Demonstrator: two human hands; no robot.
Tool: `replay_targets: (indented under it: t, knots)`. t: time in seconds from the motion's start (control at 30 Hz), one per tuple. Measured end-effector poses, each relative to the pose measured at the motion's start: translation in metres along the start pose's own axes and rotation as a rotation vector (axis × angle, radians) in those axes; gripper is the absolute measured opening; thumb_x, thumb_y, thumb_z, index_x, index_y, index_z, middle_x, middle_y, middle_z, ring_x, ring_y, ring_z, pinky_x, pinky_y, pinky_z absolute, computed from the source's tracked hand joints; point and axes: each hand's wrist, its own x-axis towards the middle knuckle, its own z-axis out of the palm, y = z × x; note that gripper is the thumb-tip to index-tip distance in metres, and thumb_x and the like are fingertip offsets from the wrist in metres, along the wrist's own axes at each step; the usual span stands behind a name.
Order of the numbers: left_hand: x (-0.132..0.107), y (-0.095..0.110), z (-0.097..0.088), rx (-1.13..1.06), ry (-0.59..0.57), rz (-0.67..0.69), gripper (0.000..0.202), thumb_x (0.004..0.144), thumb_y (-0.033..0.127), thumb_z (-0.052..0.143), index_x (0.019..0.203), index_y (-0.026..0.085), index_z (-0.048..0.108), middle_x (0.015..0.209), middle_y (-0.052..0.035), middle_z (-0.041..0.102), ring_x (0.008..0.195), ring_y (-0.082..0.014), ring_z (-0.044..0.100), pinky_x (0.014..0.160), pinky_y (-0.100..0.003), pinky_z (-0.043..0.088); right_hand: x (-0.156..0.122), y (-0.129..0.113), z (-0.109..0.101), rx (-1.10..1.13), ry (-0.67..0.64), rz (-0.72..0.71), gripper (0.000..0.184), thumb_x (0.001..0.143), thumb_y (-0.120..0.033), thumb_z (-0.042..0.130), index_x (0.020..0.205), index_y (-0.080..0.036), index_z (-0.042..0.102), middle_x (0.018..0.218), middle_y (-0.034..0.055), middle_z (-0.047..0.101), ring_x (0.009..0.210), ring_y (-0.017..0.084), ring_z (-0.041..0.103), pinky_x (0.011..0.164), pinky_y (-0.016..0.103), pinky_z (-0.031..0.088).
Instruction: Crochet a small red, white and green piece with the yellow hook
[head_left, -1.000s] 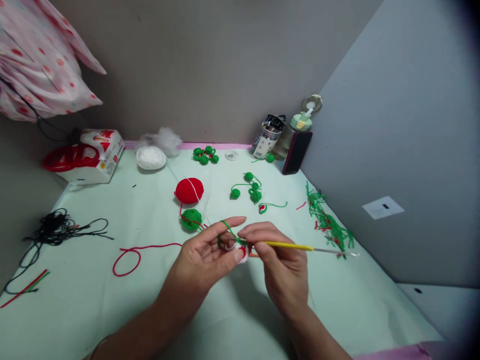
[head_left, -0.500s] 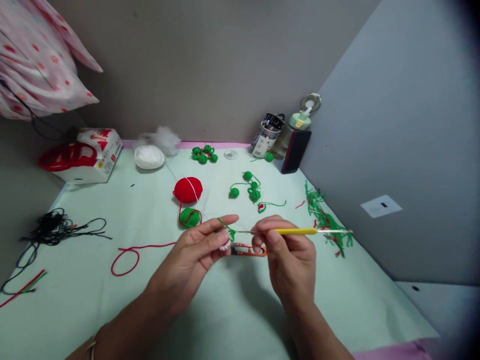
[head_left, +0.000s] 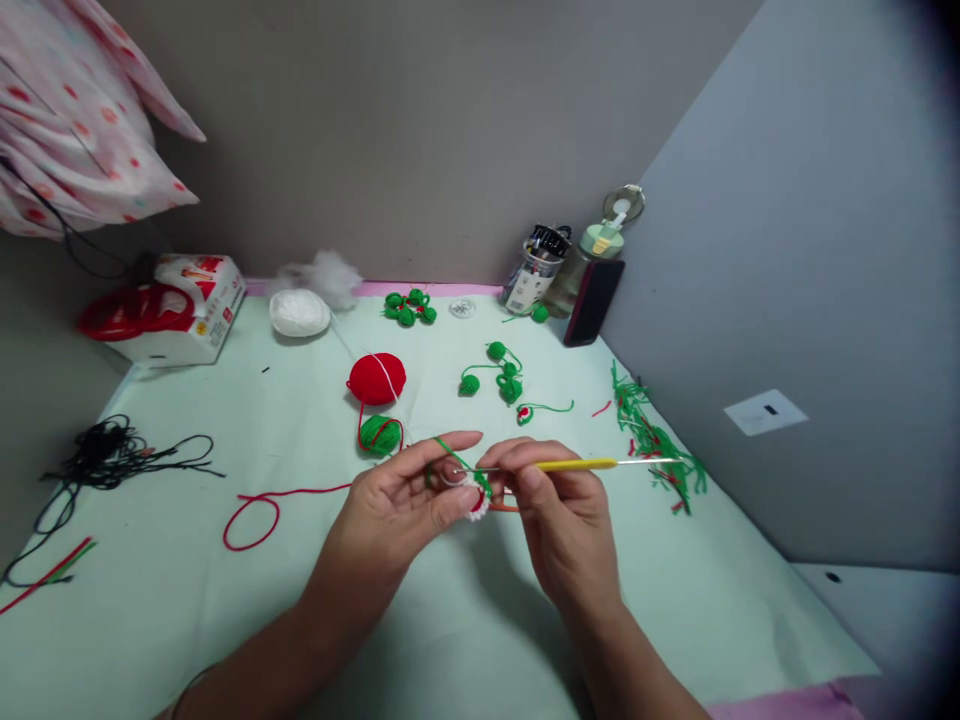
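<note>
My left hand (head_left: 405, 500) pinches a small white, red and green crochet piece (head_left: 477, 500) between thumb and fingers, with green yarn looped over the raised forefinger. My right hand (head_left: 559, 510) grips a yellow-handled crochet hook (head_left: 585, 464), its metal tip pointing left into the piece and its tail sticking out to the right. Both hands hover over the pale green table cover (head_left: 187, 620). A green yarn ball (head_left: 380, 435) and a red yarn ball (head_left: 376, 379) lie just beyond my left hand, with a red strand (head_left: 259, 505) trailing left.
Several small green crocheted balls (head_left: 409, 308) and more of them (head_left: 501, 375) lie farther back. A white yarn ball (head_left: 299, 313), a tissue box (head_left: 187, 310), a jar and bottle (head_left: 559, 270), yarn scraps (head_left: 656, 440) at right and black cords (head_left: 105, 460) at left surround the work area.
The hands drew together again after spreading apart; the hook went back into the piece, which now covers most of the orange object on the table under them.
</note>
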Motion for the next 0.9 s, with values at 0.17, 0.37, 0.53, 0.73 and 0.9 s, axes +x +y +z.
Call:
replay_targets:
  t: [0.17, 0.37, 0.53, 0.73, 0.9]
  knots:
    - [0.003, -0.001, -0.002, 0.067, 0.004, 0.012, 0.048, 0.078, 0.032, 0.090, 0.124, 0.029, 0.079, 0.084, 0.0023, 0.067, 0.058, -0.0070, 0.059, 0.049, -0.017, 0.046, -0.001, 0.002, 0.001, 0.009, -0.021, -0.006, 0.012, 0.100, -0.031, 0.069, 0.098, -0.027, 0.080, 0.097, 0.0040, 0.079, 0.075, 0.014, 0.068, 0.068, 0.026, 0.058]
    - [0.000, -0.003, 0.004, -0.026, -0.067, -0.074, 0.055, 0.082, 0.030, 0.085, 0.135, 0.021, 0.070, 0.080, 0.0021, 0.067, 0.045, -0.0065, 0.058, 0.047, -0.021, 0.051, -0.002, -0.002, 0.006, -0.250, 0.002, -0.180, 0.014, 0.099, -0.025, 0.069, 0.098, -0.028, 0.082, 0.094, 0.0058, 0.079, 0.088, 0.020, 0.074, 0.070, 0.031, 0.061]
    - [-0.002, -0.008, 0.008, -0.073, -0.040, -0.052, 0.051, 0.081, 0.027, 0.086, 0.129, 0.019, 0.074, 0.082, 0.0007, 0.066, 0.061, -0.0117, 0.067, 0.061, -0.026, 0.058, -0.001, 0.001, 0.005, -0.327, 0.081, -0.159, 0.013, 0.098, -0.026, 0.069, 0.094, -0.026, 0.082, 0.089, 0.0049, 0.078, 0.078, 0.018, 0.071, 0.062, 0.028, 0.057]
    - [-0.001, -0.004, 0.004, -0.078, -0.027, -0.067, 0.061, 0.078, 0.024, 0.089, 0.137, 0.023, 0.070, 0.084, 0.0035, 0.062, 0.060, -0.0091, 0.063, 0.060, -0.025, 0.056, 0.001, 0.007, -0.005, -0.117, -0.009, 0.020, 0.017, 0.098, -0.039, 0.069, 0.098, -0.025, 0.080, 0.097, 0.0052, 0.079, 0.075, 0.016, 0.069, 0.068, 0.029, 0.058]
    - [0.000, 0.001, 0.002, -0.090, -0.031, -0.040, 0.047, 0.080, 0.024, 0.088, 0.125, 0.023, 0.076, 0.083, 0.0030, 0.064, 0.064, -0.0102, 0.064, 0.065, -0.026, 0.057, 0.005, 0.002, -0.002, 0.039, 0.026, 0.066, 0.016, 0.097, -0.038, 0.071, 0.093, -0.023, 0.076, 0.088, 0.0033, 0.077, 0.067, 0.014, 0.068, 0.063, 0.026, 0.058]
